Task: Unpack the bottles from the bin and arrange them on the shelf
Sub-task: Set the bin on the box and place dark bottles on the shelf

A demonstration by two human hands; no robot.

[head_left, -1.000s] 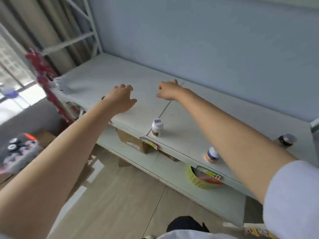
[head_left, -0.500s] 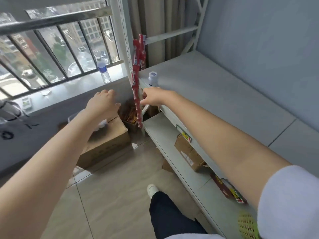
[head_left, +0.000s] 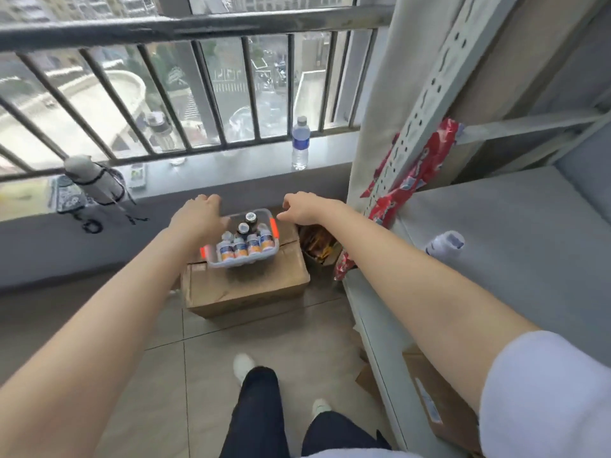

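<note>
The left hand (head_left: 198, 215) covers the far left part of the bin (head_left: 240, 239); its fingers are loosely curled, empty. The right hand (head_left: 301, 208) hovers just beside the bin, fingers bent, empty. The clear, orange-latched bin holds upright bottles (head_left: 248, 246) and sits on a cardboard box (head_left: 244, 285). One white bottle (head_left: 444, 243) lies on the shelf (head_left: 515, 259).

Six bottles in the one bin (head_left: 269, 215) — four white bottles (head_left: 247, 246), two dark-capped bottles (head_left: 247, 224).

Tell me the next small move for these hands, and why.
Probably lower both hands into the clear bin: left hand and right hand hover empty at its far corners, and bottles still stand inside it.
</note>
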